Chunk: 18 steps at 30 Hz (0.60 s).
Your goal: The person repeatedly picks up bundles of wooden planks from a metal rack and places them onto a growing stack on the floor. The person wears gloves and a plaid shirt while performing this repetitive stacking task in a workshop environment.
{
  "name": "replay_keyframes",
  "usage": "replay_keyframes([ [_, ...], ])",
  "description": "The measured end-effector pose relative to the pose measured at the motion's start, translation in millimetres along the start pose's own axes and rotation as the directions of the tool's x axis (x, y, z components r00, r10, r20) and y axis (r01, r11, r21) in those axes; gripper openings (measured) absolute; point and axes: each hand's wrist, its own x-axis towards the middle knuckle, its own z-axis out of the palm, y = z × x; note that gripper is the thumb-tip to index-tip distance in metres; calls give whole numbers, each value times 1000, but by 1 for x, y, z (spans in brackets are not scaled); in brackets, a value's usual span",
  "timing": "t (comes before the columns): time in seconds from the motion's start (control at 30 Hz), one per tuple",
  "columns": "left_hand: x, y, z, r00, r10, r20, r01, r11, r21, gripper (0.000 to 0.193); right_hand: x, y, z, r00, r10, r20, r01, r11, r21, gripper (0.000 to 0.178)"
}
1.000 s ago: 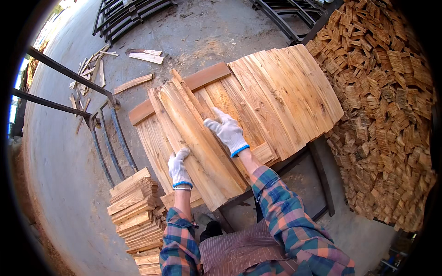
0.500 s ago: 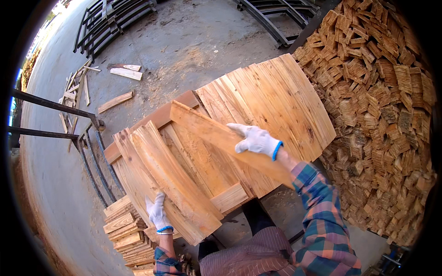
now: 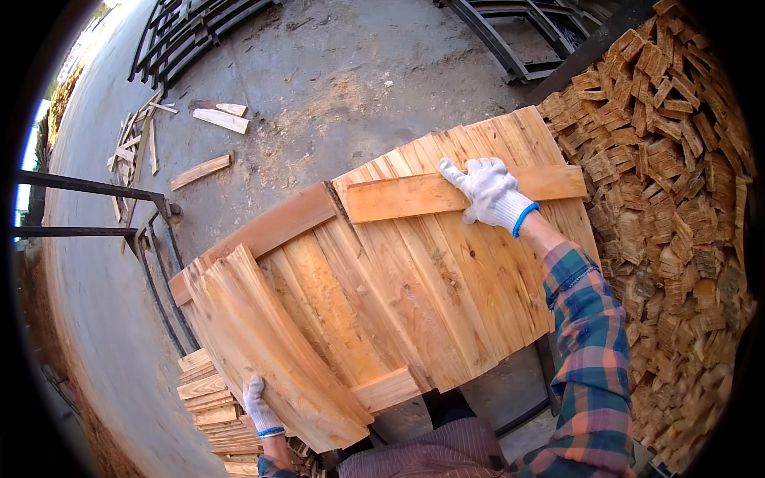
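Observation:
My right hand (image 3: 490, 191), in a white knit glove with a blue cuff, is closed over a flat wooden board (image 3: 398, 197). This board lies crosswise over the far part of a row of side-by-side planks (image 3: 446, 271) on the right. At the near left, my left hand (image 3: 259, 408), gloved the same way, grips the outer edge of some loose planks (image 3: 279, 350) stacked on the left part of the row. Some of its fingers are hidden at that edge. A reddish-brown crosspiece (image 3: 275, 227) runs along the far left side, and a short batten (image 3: 388, 389) shows at the near side.
A large heap of short wood pieces (image 3: 653, 263) rises at the right. Stacked slats (image 3: 209, 390) stand below my left hand. A black metal frame (image 3: 151, 239) is at the left, with scrap strips (image 3: 131, 151) on the floor and more metal racks (image 3: 510, 36) farther back.
My right hand has carried the board away and to the right, turning it from slanting to nearly crosswise over the right-hand planks. My left hand has shifted slightly nearer along the left planks.

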Motion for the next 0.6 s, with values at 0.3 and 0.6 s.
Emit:
replay_keyframes([
  [0.3,6,-16,2,999,-33,-2,32,983,-181,24,68,22,-18,930,-232,-284,244,970,6,98],
  [0.6,-9,-3,-1,995,-78,-55,87,979,183,72,63,27,-17,965,-170,-201,192,977,94,101],
])
